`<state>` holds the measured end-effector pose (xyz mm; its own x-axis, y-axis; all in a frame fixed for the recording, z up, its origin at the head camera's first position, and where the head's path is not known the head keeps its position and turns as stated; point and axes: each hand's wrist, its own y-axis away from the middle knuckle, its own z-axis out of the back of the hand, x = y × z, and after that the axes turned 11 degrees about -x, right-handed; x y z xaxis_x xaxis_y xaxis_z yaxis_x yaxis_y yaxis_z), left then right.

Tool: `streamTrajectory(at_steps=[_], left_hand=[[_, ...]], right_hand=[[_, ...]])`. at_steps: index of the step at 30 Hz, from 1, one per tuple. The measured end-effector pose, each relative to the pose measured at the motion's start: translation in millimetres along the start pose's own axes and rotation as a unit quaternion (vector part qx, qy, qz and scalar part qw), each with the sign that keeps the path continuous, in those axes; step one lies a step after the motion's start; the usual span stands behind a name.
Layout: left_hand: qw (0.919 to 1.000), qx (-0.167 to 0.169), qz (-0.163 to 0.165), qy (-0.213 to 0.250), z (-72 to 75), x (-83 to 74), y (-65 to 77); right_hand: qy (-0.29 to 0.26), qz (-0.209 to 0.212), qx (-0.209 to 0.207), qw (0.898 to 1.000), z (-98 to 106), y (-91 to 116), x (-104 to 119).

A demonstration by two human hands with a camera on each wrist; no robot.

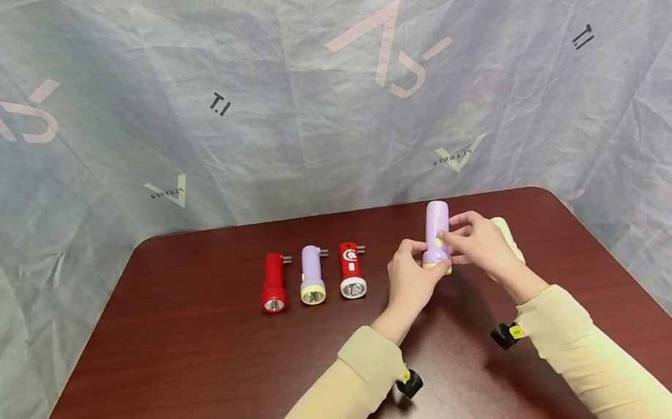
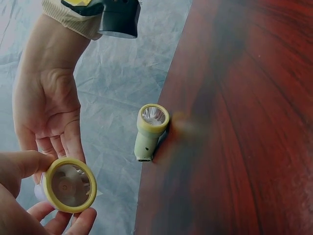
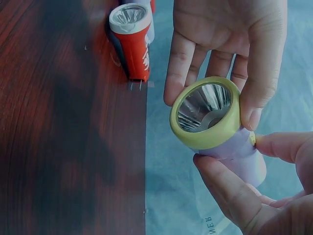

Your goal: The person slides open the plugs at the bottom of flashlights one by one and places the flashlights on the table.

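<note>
Both hands hold a lilac flashlight (image 1: 437,226) above the right part of the table, its yellow-rimmed lens end lowest and tilted toward me. My left hand (image 1: 410,277) grips it round the yellow head (image 3: 210,139), thumb and fingers on opposite sides. With thumb and fingers, my right hand (image 1: 482,244) pinches the lilac body; in the right wrist view a fingertip touches the small yellow switch (image 3: 252,139). The lens (image 2: 71,186) shows in the left wrist view and looks unlit. Beyond my right hand lies a pale green flashlight (image 2: 149,134), partly hidden in the head view.
Left of my hands, a red flashlight (image 1: 273,283), a lilac one with a yellow rim (image 1: 311,273) and a red one with a white rim (image 1: 351,270) lie in a row, plug prongs showing. The brown table (image 1: 209,408) ends at a hanging grey cloth (image 1: 297,134).
</note>
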<state>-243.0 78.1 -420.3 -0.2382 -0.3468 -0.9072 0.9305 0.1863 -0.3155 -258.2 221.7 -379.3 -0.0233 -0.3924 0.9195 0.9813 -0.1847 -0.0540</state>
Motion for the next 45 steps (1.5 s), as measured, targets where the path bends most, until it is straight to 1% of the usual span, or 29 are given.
streamTrajectory(at_steps=[6,13,20,24,28,35,40,45], left_hand=[[1.0000,-0.002,0.001,-0.002,4.3,1.5,-1.5],[1.0000,0.004,0.007,0.005,11.2,4.3,-5.9],[0.9990,0.016,0.031,0.027,18.1,4.4,-9.0],[0.9976,0.022,0.048,0.045,20.4,5.2,-9.1],[0.9949,0.029,0.063,0.072,23.3,6.1,-9.0],[0.9901,0.046,0.076,0.108,30.5,8.9,-8.5],[0.9839,0.065,0.094,0.137,34.5,13.0,-8.8],[0.9769,0.080,0.107,0.167,34.8,19.0,-8.7]], right_hand=[[-0.020,0.000,-0.008,1.000,-5.2,0.0,-1.2],[-0.033,0.018,-0.003,0.999,-8.0,-0.5,-0.8],[-0.052,0.035,0.009,0.998,-9.7,-0.7,-1.2],[-0.065,0.037,0.010,0.997,-10.7,0.1,-1.5],[-0.085,0.032,0.015,0.996,-11.9,1.1,-1.9],[-0.123,-0.001,0.048,0.991,-13.6,1.0,-3.3],[-0.139,-0.016,0.067,0.988,-15.3,0.3,-4.2],[-0.169,-0.026,0.085,0.982,-17.4,0.1,-5.4]])
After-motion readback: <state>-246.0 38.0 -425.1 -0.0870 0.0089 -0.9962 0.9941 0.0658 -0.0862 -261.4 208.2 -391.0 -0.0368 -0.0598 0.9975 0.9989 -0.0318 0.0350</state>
